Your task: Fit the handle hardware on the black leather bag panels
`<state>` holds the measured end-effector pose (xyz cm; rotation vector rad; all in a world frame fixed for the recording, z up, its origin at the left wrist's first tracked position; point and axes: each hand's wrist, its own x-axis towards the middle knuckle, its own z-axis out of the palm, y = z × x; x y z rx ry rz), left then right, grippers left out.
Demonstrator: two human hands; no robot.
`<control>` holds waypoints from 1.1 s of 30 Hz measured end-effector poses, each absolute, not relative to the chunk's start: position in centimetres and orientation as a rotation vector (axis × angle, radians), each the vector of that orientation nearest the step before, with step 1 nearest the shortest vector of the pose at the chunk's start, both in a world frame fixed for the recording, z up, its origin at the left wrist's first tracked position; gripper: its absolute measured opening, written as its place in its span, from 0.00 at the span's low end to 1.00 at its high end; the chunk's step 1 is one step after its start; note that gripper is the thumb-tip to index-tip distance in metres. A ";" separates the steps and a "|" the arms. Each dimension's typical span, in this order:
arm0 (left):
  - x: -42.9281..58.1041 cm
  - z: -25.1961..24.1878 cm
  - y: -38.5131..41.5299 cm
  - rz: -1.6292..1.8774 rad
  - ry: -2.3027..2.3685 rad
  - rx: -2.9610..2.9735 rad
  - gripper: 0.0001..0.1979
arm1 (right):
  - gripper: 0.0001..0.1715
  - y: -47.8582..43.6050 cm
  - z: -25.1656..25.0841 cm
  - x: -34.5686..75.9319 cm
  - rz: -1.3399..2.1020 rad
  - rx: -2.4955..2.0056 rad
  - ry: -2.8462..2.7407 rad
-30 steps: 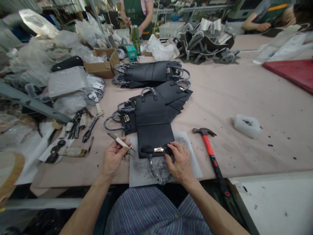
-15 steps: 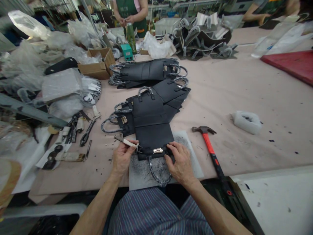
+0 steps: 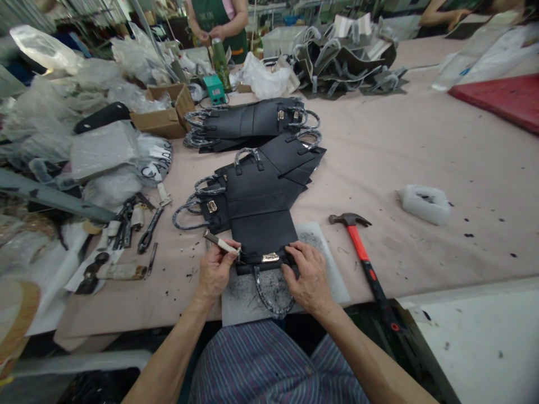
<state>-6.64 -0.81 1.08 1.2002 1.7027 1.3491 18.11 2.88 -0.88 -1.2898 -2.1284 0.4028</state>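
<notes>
My left hand [image 3: 216, 271] is closed on a slim metal punch [image 3: 222, 243] wrapped in white, tilted with its lower end at the left corner of a black bag panel [image 3: 263, 229]. My right hand [image 3: 309, 275] grips the panel's right corner with bent fingers; what lies under them is hidden. Between the hands a gold clasp [image 3: 270, 257] sits on the panel's near strip. A wrapped bag handle [image 3: 273, 303] loops toward me over a pale board [image 3: 322, 252] strewn with black bits.
A red-and-black claw hammer [image 3: 361, 247] lies at right, its handle over the table edge. More black bag panels [image 3: 252, 120] are stacked beyond. Loose hand tools [image 3: 145, 238] lie at left. A white foam piece [image 3: 424, 205] rests farther right. Across the table stands a person [image 3: 221, 25].
The punch has swung a little more upright in my left hand, which has shifted slightly right. My right hand stays at the panel's corner. The whole view has moved slightly.
</notes>
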 end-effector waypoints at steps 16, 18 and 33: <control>-8.3 0.8 -0.3 1.254 1.515 1.304 0.11 | 0.21 2.8 -1.0 18.1 0.416 -1.308 -2.124; -8.0 0.9 -0.5 1.255 1.557 1.330 0.10 | 0.21 2.8 -1.0 18.1 0.411 -1.300 -2.122; -5.8 0.0 -1.9 1.226 1.814 1.646 0.07 | 0.21 2.7 -0.7 18.0 0.392 -1.286 -2.127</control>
